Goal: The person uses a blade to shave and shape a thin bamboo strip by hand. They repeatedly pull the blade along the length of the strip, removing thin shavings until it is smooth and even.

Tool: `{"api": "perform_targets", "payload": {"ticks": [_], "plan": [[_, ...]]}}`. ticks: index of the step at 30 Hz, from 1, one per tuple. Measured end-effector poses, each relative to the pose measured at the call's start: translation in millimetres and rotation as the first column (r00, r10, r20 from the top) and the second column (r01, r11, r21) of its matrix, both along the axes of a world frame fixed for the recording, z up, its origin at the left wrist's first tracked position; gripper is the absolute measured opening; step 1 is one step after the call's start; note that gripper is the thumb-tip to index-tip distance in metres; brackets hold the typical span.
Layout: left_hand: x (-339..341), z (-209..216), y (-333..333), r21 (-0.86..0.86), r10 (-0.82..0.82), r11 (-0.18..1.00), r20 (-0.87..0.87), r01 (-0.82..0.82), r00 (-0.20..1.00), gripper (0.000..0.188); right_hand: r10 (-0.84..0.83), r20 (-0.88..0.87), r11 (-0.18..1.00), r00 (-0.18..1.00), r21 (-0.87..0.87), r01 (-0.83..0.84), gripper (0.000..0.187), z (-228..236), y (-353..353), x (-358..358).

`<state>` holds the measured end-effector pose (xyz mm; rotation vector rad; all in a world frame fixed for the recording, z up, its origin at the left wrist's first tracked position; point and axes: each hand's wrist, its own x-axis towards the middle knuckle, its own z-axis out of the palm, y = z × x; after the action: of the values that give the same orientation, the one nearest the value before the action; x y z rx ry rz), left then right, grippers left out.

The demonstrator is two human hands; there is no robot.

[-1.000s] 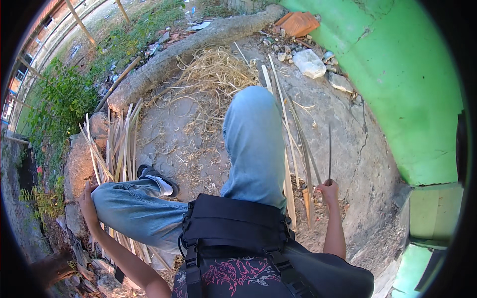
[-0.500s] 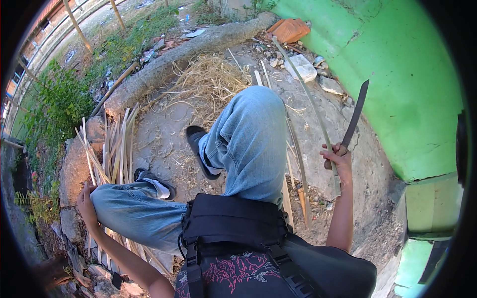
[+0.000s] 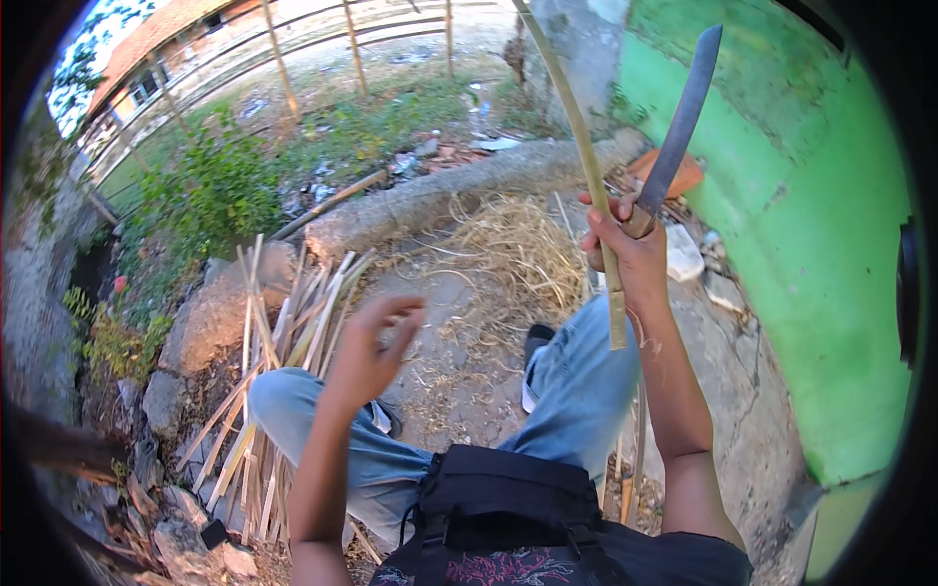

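Note:
My right hand is raised in front of me. It grips the wooden handle of a long-bladed machete, whose blade points up and away. The same hand holds a long, pale green-yellow bamboo strip; its near end hangs below the hand and its far end leaves the top of the picture. My left hand hovers over my left knee, slightly blurred, its fingers apart and nothing in them. Beside my left leg lies a pile of split bamboo strips.
A heap of thin curled shavings lies ahead on the ground, before a low rough concrete kerb. A green wall rises on the right, with white stone pieces at its foot. Bushes grow at the left.
My right hand has risen forward with the machete and bamboo strip. My left hand has left the side of my left knee and come up and inward. My view has tilted up and my knees have spread.

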<state>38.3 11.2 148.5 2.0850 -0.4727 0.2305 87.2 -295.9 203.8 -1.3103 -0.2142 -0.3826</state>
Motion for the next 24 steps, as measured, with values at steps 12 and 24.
{"api": "perform_targets", "payload": {"ticks": [12,24], "plan": [[91,-31,7,-0.527,-0.129,0.843,-0.397,-0.111,0.909,0.054,0.478,-0.168,0.875,0.862,-0.001,-0.485,0.029,-90,132,68],[91,-59,11,-0.623,0.089,0.708,-0.388,-0.332,0.917,0.024,0.504,-0.493,0.756,0.709,-0.146,-0.638,0.033,-82,103,47]]}}
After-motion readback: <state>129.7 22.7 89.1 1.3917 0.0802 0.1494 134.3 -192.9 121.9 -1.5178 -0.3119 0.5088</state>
